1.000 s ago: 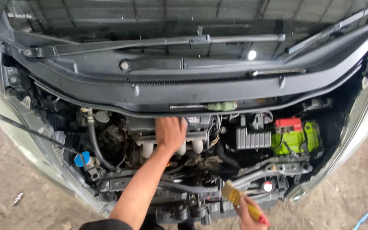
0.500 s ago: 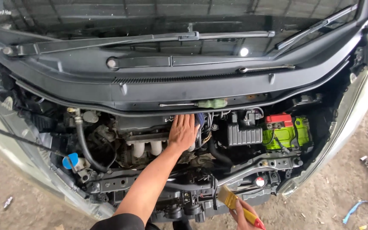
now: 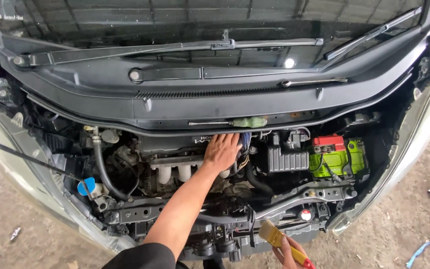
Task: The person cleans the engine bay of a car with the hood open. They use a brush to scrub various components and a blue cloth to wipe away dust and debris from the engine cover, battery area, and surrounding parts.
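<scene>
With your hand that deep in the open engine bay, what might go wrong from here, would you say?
The left hand rests among the blue wire bundle on the engine, so a tug may loosen a connector. The green-handled screwdriver lies loose on the black cowl ledge above and might roll into the bay. The yellow-handled paintbrush in the right hand could shed bristles.

The open engine bay (image 3: 125, 164) is crowded, with little free room. The left hand (image 3: 221, 152) lies flat on the engine's top, hemmed in by a wire bundle (image 3: 245, 142) just to its right and a black box (image 3: 287, 157) beyond. A green battery (image 3: 337, 158) fills the right corner. Hoses (image 3: 103, 172) block the left. Above, the cowl panel (image 3: 215, 97) overhangs, a screwdriver (image 3: 235, 122) resting on its edge. The front crossbar (image 3: 294, 197) bars low entry; the right hand (image 3: 289, 251) with a brush (image 3: 274, 235) stays outside it.
</scene>
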